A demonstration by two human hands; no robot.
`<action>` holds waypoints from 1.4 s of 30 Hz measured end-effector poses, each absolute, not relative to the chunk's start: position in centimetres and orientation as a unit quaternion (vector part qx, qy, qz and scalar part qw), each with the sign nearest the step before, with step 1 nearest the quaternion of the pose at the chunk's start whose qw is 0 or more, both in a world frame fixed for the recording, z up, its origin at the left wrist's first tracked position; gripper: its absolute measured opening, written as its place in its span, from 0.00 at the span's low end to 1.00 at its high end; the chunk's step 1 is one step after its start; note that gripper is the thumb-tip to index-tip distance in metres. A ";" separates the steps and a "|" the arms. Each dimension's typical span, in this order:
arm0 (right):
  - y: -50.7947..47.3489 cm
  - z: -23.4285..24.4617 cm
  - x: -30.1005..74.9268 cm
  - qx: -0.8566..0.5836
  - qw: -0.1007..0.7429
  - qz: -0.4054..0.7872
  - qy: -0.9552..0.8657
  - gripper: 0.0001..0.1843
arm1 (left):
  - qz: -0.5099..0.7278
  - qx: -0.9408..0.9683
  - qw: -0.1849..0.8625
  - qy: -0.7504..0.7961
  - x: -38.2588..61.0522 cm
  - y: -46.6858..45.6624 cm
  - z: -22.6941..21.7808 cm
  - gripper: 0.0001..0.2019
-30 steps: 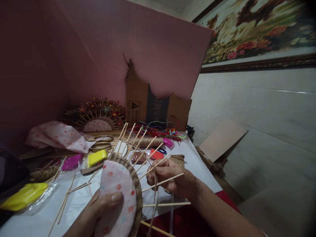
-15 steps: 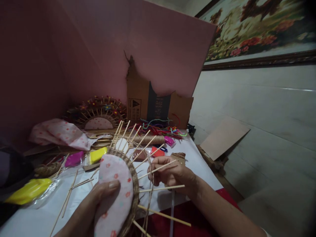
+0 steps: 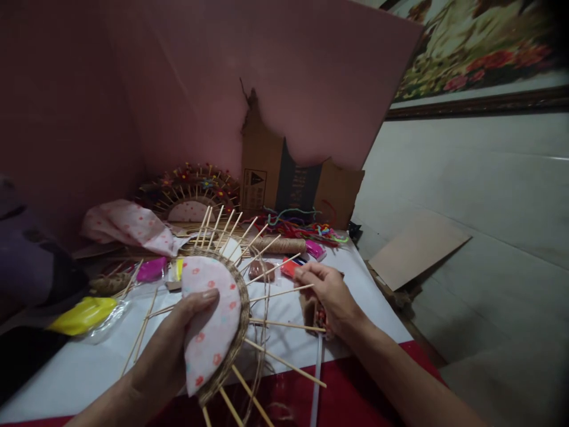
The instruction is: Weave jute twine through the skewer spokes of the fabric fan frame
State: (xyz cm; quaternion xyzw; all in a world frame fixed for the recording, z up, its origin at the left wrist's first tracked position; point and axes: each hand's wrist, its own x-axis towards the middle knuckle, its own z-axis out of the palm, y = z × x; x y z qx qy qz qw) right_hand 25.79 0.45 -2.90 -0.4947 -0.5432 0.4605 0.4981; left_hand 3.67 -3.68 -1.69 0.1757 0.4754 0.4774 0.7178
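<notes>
Half-disc: the flower-printed half-disc (image 3: 213, 323) stands tilted above the table, its straight edge towards your left hand (image 3: 178, 323) and its curved edge facing right.
Woven band: a tight twine band (image 3: 244, 308) follows the curved edge; this part appears done.
Sticks: pale sticks (image 3: 281, 293) fan outward from the band, their outer lengths bare, so any weaving there remains undone.
Twine loop: a slack strand of twine (image 3: 267, 299) arcs across the sticks outside the band, not yet drawn snug against it.
Left grip: your thumb presses the printed face and the hidden fingers presumably back it, closing on the straight-edge side; the band and sticks lie beyond your thumb.
Right grip: your right hand (image 3: 331, 296) is curled just beyond the stick tips, beside the red packet (image 3: 290, 267); whether its fingertips pinch anything cannot be told.
Background: a twine spool (image 3: 284, 245) and a second, decorated half-disc (image 3: 192, 211) lie behind.
</notes>
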 end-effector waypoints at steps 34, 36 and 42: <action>-1.5 1.6 23.0 -0.477 0.414 0.163 -0.758 0.07 | 0.480 0.296 0.674 0.477 4.5 -5.5 -2.4 0.13; -1.5 1.5 23.0 -0.479 0.418 0.165 -0.754 0.07 | 0.476 0.302 0.672 0.480 4.6 -5.6 -2.3 0.12; -1.7 0.8 23.0 -0.479 0.435 0.127 -0.752 0.07 | 0.474 0.294 0.673 0.485 4.9 -5.7 -1.9 0.13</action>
